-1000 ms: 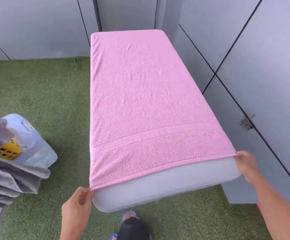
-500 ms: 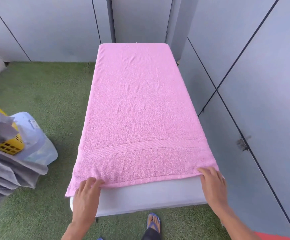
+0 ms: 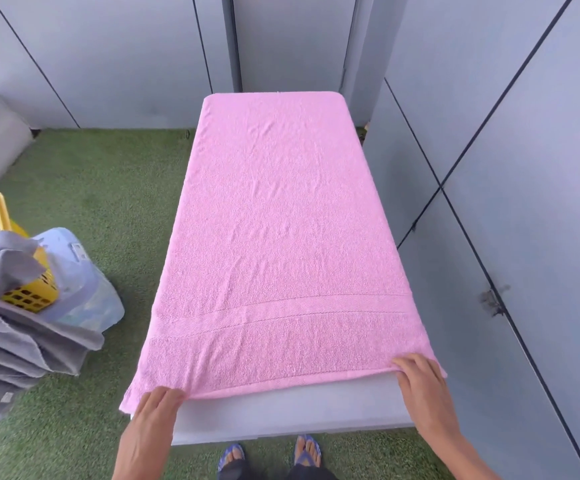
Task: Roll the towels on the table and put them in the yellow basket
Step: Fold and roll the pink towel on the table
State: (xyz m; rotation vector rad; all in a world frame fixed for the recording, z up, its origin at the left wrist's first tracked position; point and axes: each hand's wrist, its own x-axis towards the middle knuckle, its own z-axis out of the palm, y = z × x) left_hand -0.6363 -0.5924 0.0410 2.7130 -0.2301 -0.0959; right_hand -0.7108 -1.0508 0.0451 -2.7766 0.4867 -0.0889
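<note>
I take this for an enclosed terrace or balcony nook: green artificial turf spreads left of the white table, grey panelled walls close behind and right of it.

One wide-angle view from our head, we look forward and steeply down the length of the bench, its near end close below us, our feet at the frame's bottom edge
</note>
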